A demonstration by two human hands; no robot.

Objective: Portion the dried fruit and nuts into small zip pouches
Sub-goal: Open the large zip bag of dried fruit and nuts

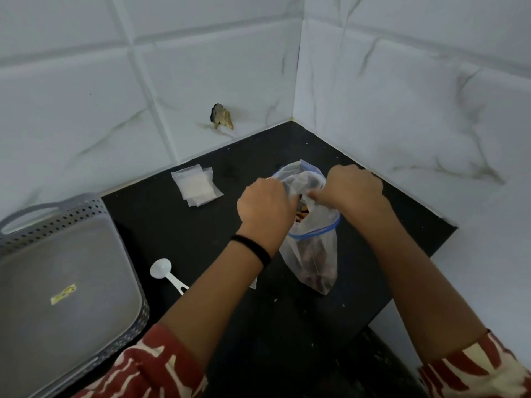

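Note:
A large clear zip bag (314, 248) with a blue seal strip stands on the black counter (201, 225); dark dried fruit and nuts show through its lower part. My left hand (264, 205) grips the bag's top edge on the left. My right hand (353, 186) pinches the top edge on the right, and the mouth is pulled apart between them. A small stack of empty clear zip pouches (196, 186) lies flat to the left of the bag, near the wall. A white plastic measuring scoop (168, 274) lies on the counter near my left forearm.
A grey perforated basket (66, 282) with a handle sits at the left edge of the counter. White marble-look tiled walls (402, 96) close the corner behind and to the right. The counter's right edge drops off past my right forearm.

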